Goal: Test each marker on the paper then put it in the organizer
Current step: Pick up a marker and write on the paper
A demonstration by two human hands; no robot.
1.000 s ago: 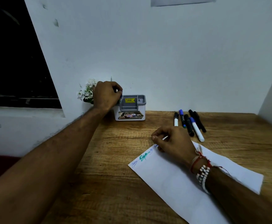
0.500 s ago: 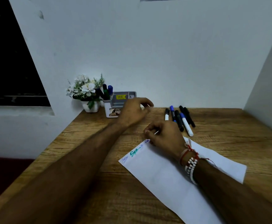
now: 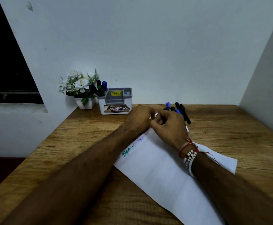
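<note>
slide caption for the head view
Left hand against right hand, which grips a white marker over the white paper sheet; grey-and-white plastic organizer behind.

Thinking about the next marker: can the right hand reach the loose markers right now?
Probably yes: the loose markers lie just beyond the right hand with nothing between them, but it is gripping a white marker.

Single head-worn wide view, forward and down, perhaps close over desk.
</note>
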